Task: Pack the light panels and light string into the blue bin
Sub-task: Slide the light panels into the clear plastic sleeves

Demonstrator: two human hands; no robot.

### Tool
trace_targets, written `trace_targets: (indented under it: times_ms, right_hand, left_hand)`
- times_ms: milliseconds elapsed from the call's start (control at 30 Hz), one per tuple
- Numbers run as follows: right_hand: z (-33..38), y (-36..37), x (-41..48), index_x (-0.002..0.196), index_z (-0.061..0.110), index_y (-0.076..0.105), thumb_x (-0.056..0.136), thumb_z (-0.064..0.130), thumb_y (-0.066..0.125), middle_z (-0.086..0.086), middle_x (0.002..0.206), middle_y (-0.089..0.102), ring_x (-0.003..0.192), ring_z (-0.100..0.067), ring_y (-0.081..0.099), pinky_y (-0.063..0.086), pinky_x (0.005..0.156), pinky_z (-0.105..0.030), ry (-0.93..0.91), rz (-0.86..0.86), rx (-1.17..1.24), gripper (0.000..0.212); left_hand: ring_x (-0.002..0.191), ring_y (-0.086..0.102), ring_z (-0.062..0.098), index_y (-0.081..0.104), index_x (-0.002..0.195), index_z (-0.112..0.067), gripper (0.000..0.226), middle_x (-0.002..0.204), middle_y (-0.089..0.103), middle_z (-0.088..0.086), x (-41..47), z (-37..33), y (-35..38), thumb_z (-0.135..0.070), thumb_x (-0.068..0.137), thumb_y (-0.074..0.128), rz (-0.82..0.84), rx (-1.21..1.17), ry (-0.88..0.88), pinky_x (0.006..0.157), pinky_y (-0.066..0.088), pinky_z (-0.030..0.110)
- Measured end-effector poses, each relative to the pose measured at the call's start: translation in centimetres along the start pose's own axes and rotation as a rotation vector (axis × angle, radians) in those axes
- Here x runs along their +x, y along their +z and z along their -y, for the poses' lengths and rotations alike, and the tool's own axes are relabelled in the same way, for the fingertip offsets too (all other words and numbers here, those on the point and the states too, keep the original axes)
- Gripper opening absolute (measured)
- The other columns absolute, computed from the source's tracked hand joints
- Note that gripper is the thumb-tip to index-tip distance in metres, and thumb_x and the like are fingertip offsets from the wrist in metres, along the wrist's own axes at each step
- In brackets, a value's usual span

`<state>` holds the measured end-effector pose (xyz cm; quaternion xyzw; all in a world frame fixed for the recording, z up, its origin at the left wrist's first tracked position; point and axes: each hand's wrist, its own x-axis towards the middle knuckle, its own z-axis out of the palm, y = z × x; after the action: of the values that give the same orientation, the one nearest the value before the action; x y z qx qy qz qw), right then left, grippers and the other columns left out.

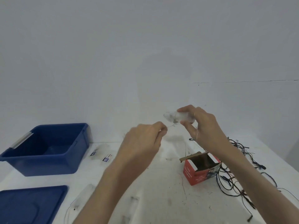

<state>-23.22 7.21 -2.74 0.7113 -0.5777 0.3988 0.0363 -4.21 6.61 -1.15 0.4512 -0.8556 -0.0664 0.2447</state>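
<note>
nearest, a blue lid (32,202) lies on the counter (153,191). beyond it a red box (192,174) touches the tangled light string (239,180); the blue bin (48,164) sits left. farther, the left hand (144,141) pinches a thin wire (172,126) and the right hand (202,123) grips a clear light panel (184,117).

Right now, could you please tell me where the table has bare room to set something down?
Mostly bare table lies between the blue bin and the red box, right of the two small packets. The right side is crowded: the dark wire tangle spreads beside the box. The blue lid fills the near-left corner.
</note>
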Motion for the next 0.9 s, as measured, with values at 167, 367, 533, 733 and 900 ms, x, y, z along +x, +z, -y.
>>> trace_targets:
  times_ms: [167,367,533,733,900]
  right_hand:
    - [-0.2,-1.1,0.1,0.096,0.031,0.063,0.081,0.005,0.062,0.001,0.090,0.065,0.082,-0.019,0.061,0.046,0.072,-0.022,0.176,0.431,0.216,0.030]
    - [-0.8,-1.1,-0.2,0.088,0.010,0.068,0.068,-0.004,0.065,-0.008,0.086,0.063,0.071,-0.020,0.055,0.045,0.060,-0.025,0.283,0.581,1.218,0.025]
    - [-0.9,0.9,-0.1,0.093,0.007,0.067,0.050,0.015,0.087,-0.013,0.095,0.062,0.072,-0.021,0.055,0.047,0.059,-0.023,0.383,0.326,1.592,0.048]
    - [-0.3,2.1,0.3,0.111,0.004,0.057,0.070,0.007,0.066,-0.007,0.098,0.065,0.079,-0.017,0.057,0.038,0.070,-0.029,0.527,0.127,1.483,0.042]
    - [-0.1,2.2,0.3,0.122,0.000,0.054,0.075,0.011,0.057,-0.010,0.097,0.066,0.079,-0.019,0.062,0.049,0.072,-0.027,0.619,0.018,1.520,0.049]
  left_hand:
    - [0.077,0.057,0.010,0.062,0.106,-0.028,0.029,0.080,0.065,-0.007,2.6,1.3,-1.4,-0.036,0.099,0.036,-0.069,0.165,0.254,0.071,0.044,0.029]
    - [0.045,0.039,0.002,0.072,0.093,-0.024,0.018,0.058,0.055,-0.005,3.8,2.9,0.7,-0.025,0.094,0.054,0.097,-0.560,0.148,0.046,0.029,0.008]
    - [0.057,0.051,0.008,0.069,0.089,-0.011,0.015,0.058,0.055,-0.006,3.1,2.9,3.2,-0.013,0.093,0.054,0.145,-1.023,-0.055,0.068,0.051,0.022]
    - [0.063,0.056,0.006,0.068,0.097,-0.008,0.013,0.060,0.060,-0.009,2.2,1.9,5.1,-0.011,0.091,0.057,0.193,-1.249,-0.201,0.083,0.052,0.023]
    - [0.090,0.060,0.006,0.064,0.102,-0.024,0.021,0.093,0.065,-0.008,1.8,1.4,6.2,-0.010,0.085,0.066,-0.360,-0.977,-0.179,0.085,0.046,0.014]
